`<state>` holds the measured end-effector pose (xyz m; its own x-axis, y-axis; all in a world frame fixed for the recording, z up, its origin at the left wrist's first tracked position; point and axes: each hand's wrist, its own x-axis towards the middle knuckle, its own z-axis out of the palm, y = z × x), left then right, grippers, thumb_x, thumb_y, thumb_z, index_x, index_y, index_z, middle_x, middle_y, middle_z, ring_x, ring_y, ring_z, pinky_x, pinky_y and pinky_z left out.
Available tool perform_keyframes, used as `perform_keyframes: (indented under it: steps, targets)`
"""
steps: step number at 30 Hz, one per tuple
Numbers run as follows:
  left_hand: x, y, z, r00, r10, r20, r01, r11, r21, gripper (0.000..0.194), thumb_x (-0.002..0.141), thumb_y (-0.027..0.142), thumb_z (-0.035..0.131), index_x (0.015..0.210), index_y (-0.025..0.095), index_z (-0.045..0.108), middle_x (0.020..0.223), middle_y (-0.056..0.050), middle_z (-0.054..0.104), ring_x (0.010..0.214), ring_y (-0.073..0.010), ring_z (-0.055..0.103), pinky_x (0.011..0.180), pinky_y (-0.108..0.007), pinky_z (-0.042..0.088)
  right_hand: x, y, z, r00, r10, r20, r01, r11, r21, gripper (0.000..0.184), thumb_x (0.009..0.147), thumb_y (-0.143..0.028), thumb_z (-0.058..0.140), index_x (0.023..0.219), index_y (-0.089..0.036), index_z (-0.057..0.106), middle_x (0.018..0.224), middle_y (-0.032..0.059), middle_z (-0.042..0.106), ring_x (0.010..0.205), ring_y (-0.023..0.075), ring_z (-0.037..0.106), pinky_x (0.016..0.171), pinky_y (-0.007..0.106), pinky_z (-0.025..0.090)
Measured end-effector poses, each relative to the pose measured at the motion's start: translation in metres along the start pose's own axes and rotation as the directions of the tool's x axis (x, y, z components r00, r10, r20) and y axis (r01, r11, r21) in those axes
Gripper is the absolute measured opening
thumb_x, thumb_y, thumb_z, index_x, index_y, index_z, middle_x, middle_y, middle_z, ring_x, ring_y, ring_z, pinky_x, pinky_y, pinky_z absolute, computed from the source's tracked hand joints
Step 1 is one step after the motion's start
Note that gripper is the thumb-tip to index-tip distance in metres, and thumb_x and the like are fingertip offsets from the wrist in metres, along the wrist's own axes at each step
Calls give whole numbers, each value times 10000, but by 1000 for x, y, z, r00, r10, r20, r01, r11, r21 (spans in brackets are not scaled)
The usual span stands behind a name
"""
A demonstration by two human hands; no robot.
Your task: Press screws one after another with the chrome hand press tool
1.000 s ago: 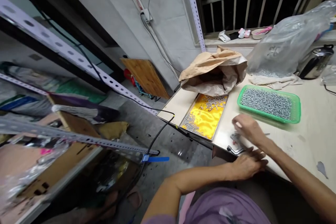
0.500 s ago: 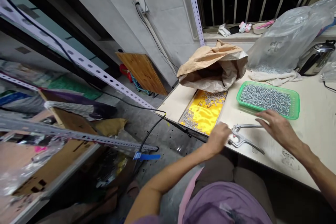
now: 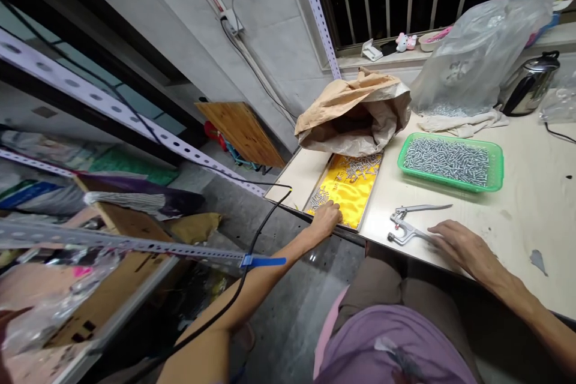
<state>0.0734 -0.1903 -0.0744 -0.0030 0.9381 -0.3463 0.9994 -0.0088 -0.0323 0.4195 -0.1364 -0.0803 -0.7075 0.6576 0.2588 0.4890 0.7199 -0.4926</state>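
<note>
My left hand [image 3: 326,219] is at the near edge of a shallow tray lined with shiny yellow cloth [image 3: 348,195], its fingers curled down by a pile of small metal rivet-like pieces [image 3: 320,198]. What its fingertips hold, if anything, is hidden. My right hand [image 3: 465,247] lies over the end of the lower handle of metal hand-press pliers [image 3: 407,229], fingers stretched out and not wrapped round it. The pliers rest on the table with handles apart. Behind them stands a green plastic basket [image 3: 497,175] full of small silvery metal pieces.
A crumpled brown paper bag [image 3: 346,111] stands open over the tray's far end. Farther back are a clear plastic bag [image 3: 472,54], a white cloth [image 3: 463,123] and a steel kettle [image 3: 533,85]. A black cable [image 3: 256,240] hangs across on the left beside a perforated metal rail [image 3: 135,240].
My left hand has moved left from beside the pliers to the yellow-lined tray. My right hand has come nearer, from by the basket and upper handle to the lower handle. The view has shifted slightly.
</note>
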Motion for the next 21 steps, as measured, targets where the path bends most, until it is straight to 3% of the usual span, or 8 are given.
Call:
perform_keyframes:
  steps: [7,10,12,15,18,21]
  targets:
    - [7,-2,-7,1000,8,19,-8,1000,21,194,805,86,511,703,109,674,848,-137,659,913,-234,582,741,-287,443,-14,2,4,1000,29,4,-29,999,-24,316,954,-287,361,974,-195,662,881,91,659,813,203,639,720,342,536]
    - [8,11,-13,996,-45,-77,28,979,-204,144,779,128,543,749,122,684,815,-93,672,842,-199,610,730,-259,450,-18,0,5,999,49,2,-49,999,-14,303,958,-272,368,979,-190,659,889,89,656,819,197,632,717,330,528]
    - [10,30,-16,991,-92,-93,37,879,-476,148,774,201,557,788,127,685,768,-52,668,728,-158,608,664,-232,454,-19,-1,5,998,58,0,-58,998,-14,298,959,-264,371,971,-180,657,888,89,652,814,193,626,712,324,522]
    - [14,68,-13,995,-97,27,81,608,-790,208,752,295,567,798,123,672,669,-5,624,550,-104,538,498,-194,410,-19,-4,7,998,68,11,-68,998,-14,282,958,-251,383,956,-170,654,888,88,642,808,188,610,717,317,511]
    - [21,98,-5,982,-78,171,188,454,-871,189,717,303,592,730,121,642,537,38,531,438,-69,436,407,-176,333,-18,-6,12,998,70,5,-69,997,-24,266,956,-240,396,940,-173,653,890,85,636,814,188,592,728,316,498]
    - [28,112,2,964,-103,244,264,435,-861,177,692,301,620,659,128,609,452,71,445,386,-47,350,381,-176,261,-19,-7,17,998,66,-12,-66,997,-39,250,952,-225,408,929,-175,651,889,84,636,821,191,580,734,317,487]
